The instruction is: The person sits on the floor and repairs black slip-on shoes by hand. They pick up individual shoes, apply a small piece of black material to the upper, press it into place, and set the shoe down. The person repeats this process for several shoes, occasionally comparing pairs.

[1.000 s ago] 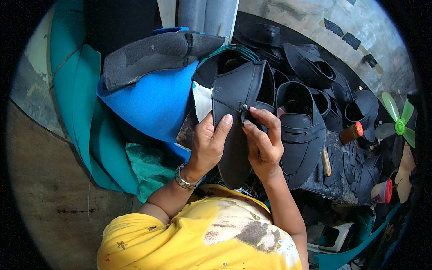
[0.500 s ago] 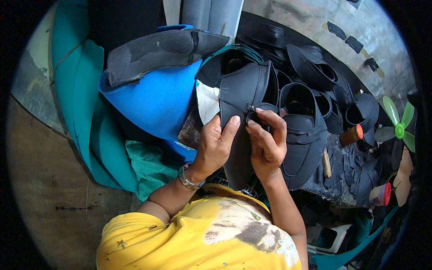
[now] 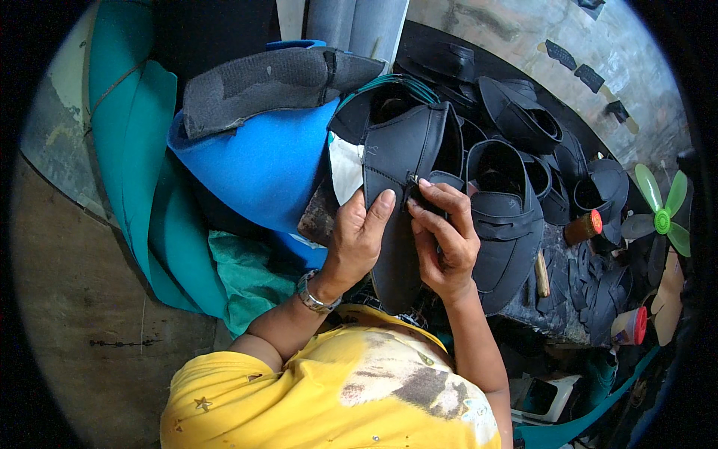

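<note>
Shoemaking workshop, heap of black shoe uppers, glue bottles, blue foam sheets

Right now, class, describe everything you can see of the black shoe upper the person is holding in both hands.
The black shoe upper is a matte, leather-like piece with stitched seams and a folded edge, still unsoled. It hangs roughly upright, its length running from the pile of similar uppers down toward the person's yellow shirt. The left hand grips its left edge, thumb on the face; the right hand pinches a small part at its right edge.

Both hands grip black shoe upper w/ more uppers beside.
</note>
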Action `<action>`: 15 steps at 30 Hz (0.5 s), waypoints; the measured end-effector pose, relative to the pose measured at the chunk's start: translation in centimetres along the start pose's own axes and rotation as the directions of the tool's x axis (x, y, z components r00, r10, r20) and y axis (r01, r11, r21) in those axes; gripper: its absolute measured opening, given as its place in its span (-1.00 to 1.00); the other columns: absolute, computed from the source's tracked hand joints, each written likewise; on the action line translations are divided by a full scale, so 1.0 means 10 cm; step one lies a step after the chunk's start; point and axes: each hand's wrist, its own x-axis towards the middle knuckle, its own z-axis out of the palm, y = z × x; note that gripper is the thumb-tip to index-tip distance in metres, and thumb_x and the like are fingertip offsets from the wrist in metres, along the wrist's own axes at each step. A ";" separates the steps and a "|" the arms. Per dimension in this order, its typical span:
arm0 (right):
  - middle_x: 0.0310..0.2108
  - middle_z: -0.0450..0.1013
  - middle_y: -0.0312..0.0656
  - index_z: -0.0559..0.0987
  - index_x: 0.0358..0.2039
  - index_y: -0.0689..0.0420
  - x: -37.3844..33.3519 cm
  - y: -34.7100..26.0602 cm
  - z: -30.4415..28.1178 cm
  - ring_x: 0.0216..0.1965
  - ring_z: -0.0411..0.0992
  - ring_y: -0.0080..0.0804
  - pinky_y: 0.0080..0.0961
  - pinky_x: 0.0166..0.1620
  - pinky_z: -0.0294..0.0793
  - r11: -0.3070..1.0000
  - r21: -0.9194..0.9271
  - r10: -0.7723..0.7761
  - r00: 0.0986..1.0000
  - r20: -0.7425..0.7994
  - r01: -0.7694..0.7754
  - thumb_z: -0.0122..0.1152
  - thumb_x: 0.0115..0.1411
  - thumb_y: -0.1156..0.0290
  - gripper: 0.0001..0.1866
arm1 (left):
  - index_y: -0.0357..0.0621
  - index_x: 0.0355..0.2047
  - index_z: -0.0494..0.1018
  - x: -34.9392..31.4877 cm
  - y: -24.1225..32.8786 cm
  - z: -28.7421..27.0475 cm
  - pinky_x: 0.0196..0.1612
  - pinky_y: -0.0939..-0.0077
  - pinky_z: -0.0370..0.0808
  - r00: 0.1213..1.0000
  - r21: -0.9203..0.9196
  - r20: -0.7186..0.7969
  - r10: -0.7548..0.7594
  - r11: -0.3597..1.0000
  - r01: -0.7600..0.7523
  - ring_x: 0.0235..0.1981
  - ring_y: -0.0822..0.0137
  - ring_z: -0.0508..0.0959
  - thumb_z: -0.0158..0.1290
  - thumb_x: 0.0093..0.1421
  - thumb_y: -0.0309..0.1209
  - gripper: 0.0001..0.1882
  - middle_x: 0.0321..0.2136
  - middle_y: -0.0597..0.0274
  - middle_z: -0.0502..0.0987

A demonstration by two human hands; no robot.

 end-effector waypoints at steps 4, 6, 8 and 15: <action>-0.09 0.45 -0.01 0.59 -0.26 0.27 0.02 0.00 -0.01 -0.06 0.42 -0.09 -0.34 -0.01 0.41 0.999 0.031 0.022 1.000 -0.004 -0.022 0.21 -0.07 0.73 -0.71 | -0.25 -0.08 0.40 -0.02 0.03 0.00 -0.11 0.55 0.46 1.000 0.105 0.018 0.019 0.994 -0.021 -0.23 0.45 0.50 0.09 0.26 -0.37 -0.72 -0.22 0.21 0.54; -0.10 0.46 -0.02 0.58 -0.26 0.27 0.04 0.01 -0.03 -0.07 0.43 -0.12 -0.36 -0.02 0.42 0.995 0.072 0.066 0.998 -0.001 -0.066 0.21 -0.04 0.73 -0.73 | -0.26 -0.08 0.41 0.00 0.05 -0.01 -0.07 0.52 0.47 1.000 0.070 0.030 0.008 0.997 -0.010 -0.19 0.42 0.52 0.15 0.21 -0.40 -0.69 -0.20 0.20 0.55; -0.12 0.47 -0.02 0.57 -0.26 0.27 0.08 0.02 -0.05 -0.08 0.45 -0.16 -0.40 -0.04 0.44 0.983 0.131 0.133 0.991 0.000 -0.132 0.20 0.00 0.72 -0.76 | -0.27 -0.08 0.41 0.02 0.08 -0.02 -0.05 0.50 0.47 0.999 0.077 0.047 0.013 0.997 -0.017 -0.18 0.41 0.53 0.18 0.18 -0.42 -0.67 -0.19 0.19 0.55; -0.08 0.27 -0.04 0.49 -0.25 0.21 0.20 -0.01 -0.01 -0.23 0.40 -0.29 -0.46 -0.20 0.45 0.955 0.008 0.298 0.955 -0.010 -0.298 0.24 0.06 0.68 -0.77 | -0.28 -0.12 0.45 0.04 0.13 -0.05 -0.09 0.50 0.49 0.997 0.134 0.081 -0.014 0.991 0.003 -0.21 0.39 0.55 0.17 0.16 -0.45 -0.71 -0.23 0.17 0.57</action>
